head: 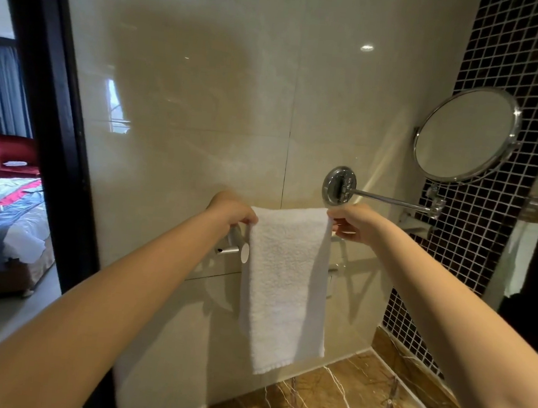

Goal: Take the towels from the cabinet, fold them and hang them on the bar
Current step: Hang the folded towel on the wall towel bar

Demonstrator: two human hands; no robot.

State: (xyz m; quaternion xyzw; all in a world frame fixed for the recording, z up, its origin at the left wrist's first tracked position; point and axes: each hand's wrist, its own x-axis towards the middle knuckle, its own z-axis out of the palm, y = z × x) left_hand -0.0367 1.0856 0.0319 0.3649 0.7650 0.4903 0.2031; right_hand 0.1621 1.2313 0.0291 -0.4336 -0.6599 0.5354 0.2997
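A folded white towel (283, 280) hangs in a long strip over the chrome bar (235, 244) on the beige wall. Most of the bar is hidden behind the towel; only its left bracket and end cap show. My left hand (233, 209) pinches the towel's upper left edge at the bar. My right hand (355, 222) pinches the upper right edge at the same height. The towel's lower end hangs free above the counter. No cabinet is in view.
A round chrome mirror (465, 134) on a swing arm (391, 200) juts from the wall just above my right hand. A brown marble counter (341, 402) lies below. Dark mosaic tiles (514, 56) cover the right wall. A doorway (6, 181) at left opens to a bedroom.
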